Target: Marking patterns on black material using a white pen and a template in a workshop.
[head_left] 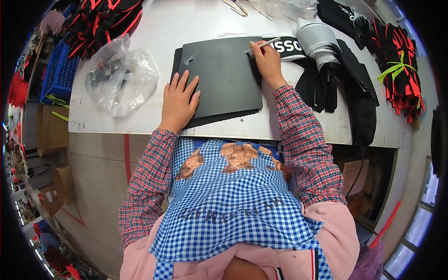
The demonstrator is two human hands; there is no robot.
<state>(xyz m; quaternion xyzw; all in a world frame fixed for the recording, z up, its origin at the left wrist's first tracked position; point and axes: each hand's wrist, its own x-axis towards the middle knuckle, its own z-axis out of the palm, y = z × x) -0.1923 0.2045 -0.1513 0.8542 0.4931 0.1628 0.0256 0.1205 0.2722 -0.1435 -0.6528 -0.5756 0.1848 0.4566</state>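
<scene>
A stack of dark grey-black sheets [226, 81] lies on the white table, its edges slightly fanned. My left hand [179, 100] rests flat on the stack's left edge, fingers spread. Near the upper right edge of the top sheet, my right hand [269, 67] grips a slim, pale silver pen [272, 42] between thumb and fingers. The pen's tip is at or just above the sheet's edge; I cannot tell whether it touches. A small pale mark shows at the sheet's upper left. Behind the pen lies a black strip [291, 48] with white lettering.
A crumpled clear plastic bag [126, 84] sits to the left on the white table [163, 21]. Black-and-red bundles [100, 21] lie at the far left, with another bundle [399, 67] tied in yellow at right. A grey roll [317, 39] and black fabric pieces [359, 93] lie right of the sheets.
</scene>
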